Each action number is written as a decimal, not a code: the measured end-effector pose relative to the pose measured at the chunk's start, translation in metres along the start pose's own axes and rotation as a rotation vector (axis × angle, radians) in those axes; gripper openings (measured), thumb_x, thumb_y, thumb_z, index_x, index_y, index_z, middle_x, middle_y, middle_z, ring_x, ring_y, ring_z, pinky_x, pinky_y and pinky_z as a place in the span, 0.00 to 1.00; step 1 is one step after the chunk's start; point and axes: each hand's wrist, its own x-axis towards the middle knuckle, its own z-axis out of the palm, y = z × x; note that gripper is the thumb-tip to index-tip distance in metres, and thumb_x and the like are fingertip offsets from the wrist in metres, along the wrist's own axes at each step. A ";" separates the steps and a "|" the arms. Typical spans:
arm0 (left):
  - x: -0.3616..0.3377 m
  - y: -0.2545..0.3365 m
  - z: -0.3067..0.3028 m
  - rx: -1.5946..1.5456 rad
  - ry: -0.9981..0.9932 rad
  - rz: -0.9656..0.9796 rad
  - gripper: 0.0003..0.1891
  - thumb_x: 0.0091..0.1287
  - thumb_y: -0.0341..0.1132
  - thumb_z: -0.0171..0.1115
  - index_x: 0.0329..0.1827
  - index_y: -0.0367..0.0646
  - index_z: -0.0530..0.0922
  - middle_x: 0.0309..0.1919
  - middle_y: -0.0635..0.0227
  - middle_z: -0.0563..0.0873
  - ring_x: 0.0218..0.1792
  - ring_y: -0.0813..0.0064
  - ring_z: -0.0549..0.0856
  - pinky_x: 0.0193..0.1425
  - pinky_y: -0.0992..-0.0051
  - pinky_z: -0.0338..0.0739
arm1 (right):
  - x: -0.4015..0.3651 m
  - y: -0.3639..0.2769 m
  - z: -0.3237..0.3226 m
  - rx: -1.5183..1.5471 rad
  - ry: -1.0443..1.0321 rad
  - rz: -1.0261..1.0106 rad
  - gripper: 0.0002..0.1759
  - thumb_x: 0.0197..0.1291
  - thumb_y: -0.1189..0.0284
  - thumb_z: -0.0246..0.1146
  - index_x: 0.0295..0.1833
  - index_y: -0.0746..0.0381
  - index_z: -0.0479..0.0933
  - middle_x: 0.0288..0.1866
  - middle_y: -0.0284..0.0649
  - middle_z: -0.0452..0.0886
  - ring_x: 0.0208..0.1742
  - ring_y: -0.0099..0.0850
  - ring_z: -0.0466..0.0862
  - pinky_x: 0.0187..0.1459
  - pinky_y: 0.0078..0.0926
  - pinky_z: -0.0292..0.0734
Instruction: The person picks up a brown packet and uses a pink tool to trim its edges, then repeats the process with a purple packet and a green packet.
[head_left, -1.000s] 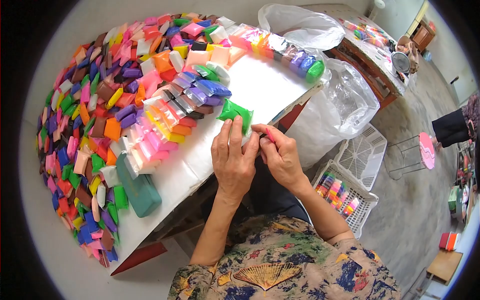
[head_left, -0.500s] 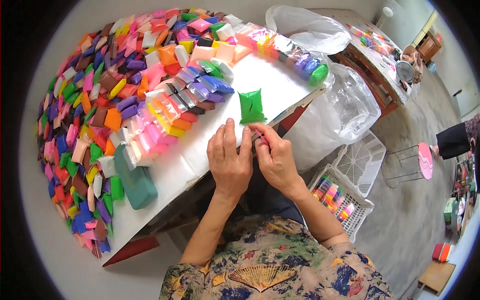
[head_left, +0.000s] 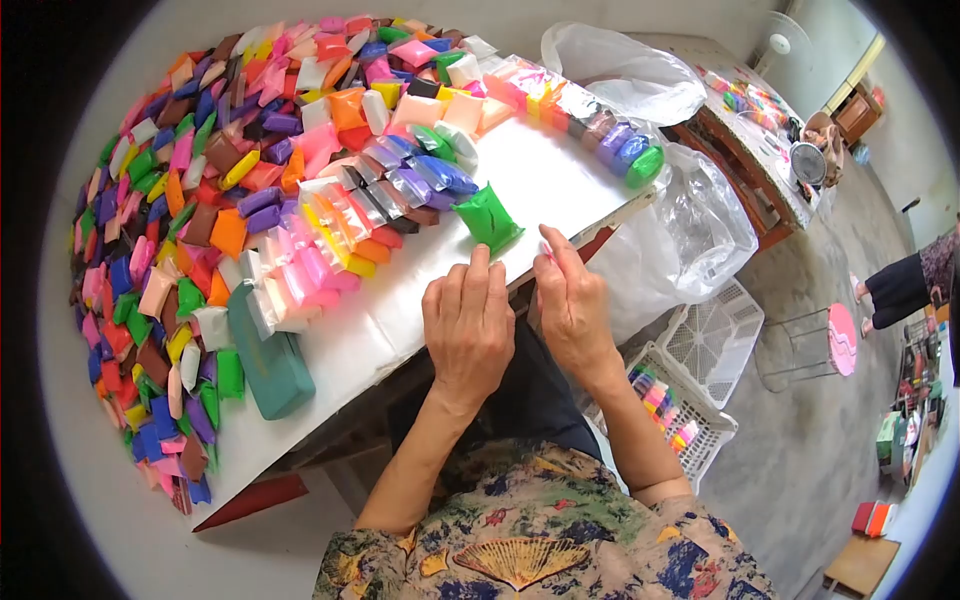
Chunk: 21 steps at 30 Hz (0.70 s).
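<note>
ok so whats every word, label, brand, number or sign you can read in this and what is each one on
There is no text I can read anywhere in this view.
Green packet: a dark line shows, but no lettering.
Teal case: any marking is too faint to read.
Piled packets: no legible print.
Goods along the right-hand wall: too small and blurred to read.

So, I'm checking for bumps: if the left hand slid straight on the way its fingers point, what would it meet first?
Most likely the green packet just ahead: the left hand points at its near edge, possibly touching it.
</note>
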 end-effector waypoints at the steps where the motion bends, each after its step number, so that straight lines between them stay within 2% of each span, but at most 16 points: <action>1: 0.001 -0.001 -0.001 -0.007 -0.011 -0.001 0.16 0.63 0.28 0.63 0.54 0.35 0.80 0.59 0.56 0.81 0.55 0.58 0.80 0.60 0.59 0.72 | 0.000 0.003 0.001 -0.023 0.014 -0.053 0.24 0.74 0.63 0.52 0.60 0.74 0.75 0.27 0.55 0.83 0.29 0.52 0.85 0.32 0.46 0.77; 4: 0.001 0.000 -0.002 -0.035 -0.022 -0.024 0.16 0.64 0.29 0.63 0.55 0.35 0.80 0.57 0.56 0.82 0.55 0.57 0.80 0.61 0.59 0.71 | 0.001 0.005 0.001 -0.088 0.048 -0.133 0.20 0.74 0.64 0.52 0.54 0.72 0.76 0.28 0.52 0.83 0.28 0.51 0.85 0.30 0.45 0.77; 6: 0.002 -0.001 -0.002 -0.050 -0.023 -0.036 0.16 0.64 0.29 0.63 0.55 0.35 0.80 0.56 0.56 0.82 0.55 0.57 0.79 0.61 0.59 0.71 | -0.005 -0.006 -0.005 -0.128 0.058 -0.071 0.16 0.73 0.65 0.53 0.47 0.69 0.77 0.29 0.50 0.84 0.26 0.49 0.85 0.29 0.45 0.76; 9: 0.001 -0.001 -0.002 -0.065 -0.022 -0.042 0.16 0.64 0.30 0.63 0.55 0.35 0.80 0.55 0.56 0.82 0.56 0.57 0.79 0.61 0.59 0.70 | -0.008 -0.006 -0.001 -0.358 0.128 -0.129 0.11 0.70 0.68 0.58 0.37 0.63 0.75 0.30 0.46 0.82 0.27 0.45 0.84 0.29 0.42 0.76; 12: 0.000 -0.001 -0.001 -0.078 -0.012 -0.044 0.17 0.64 0.30 0.63 0.55 0.35 0.80 0.55 0.56 0.82 0.55 0.57 0.79 0.61 0.59 0.70 | -0.004 0.003 0.001 -0.540 0.180 -0.388 0.08 0.65 0.70 0.63 0.34 0.61 0.74 0.29 0.41 0.78 0.29 0.40 0.81 0.31 0.38 0.75; 15: 0.000 -0.001 0.000 -0.082 -0.006 -0.048 0.17 0.64 0.30 0.63 0.55 0.35 0.80 0.55 0.57 0.82 0.55 0.57 0.79 0.61 0.59 0.70 | 0.001 0.003 0.004 -0.678 0.230 -0.474 0.07 0.61 0.70 0.65 0.34 0.60 0.75 0.28 0.37 0.74 0.31 0.36 0.78 0.32 0.35 0.72; 21: 0.000 -0.001 0.000 -0.079 -0.002 -0.048 0.17 0.64 0.29 0.64 0.55 0.34 0.80 0.54 0.57 0.82 0.55 0.58 0.80 0.60 0.59 0.71 | 0.008 0.001 0.002 -0.755 0.208 -0.575 0.06 0.59 0.71 0.67 0.35 0.59 0.77 0.27 0.35 0.73 0.30 0.34 0.77 0.31 0.34 0.70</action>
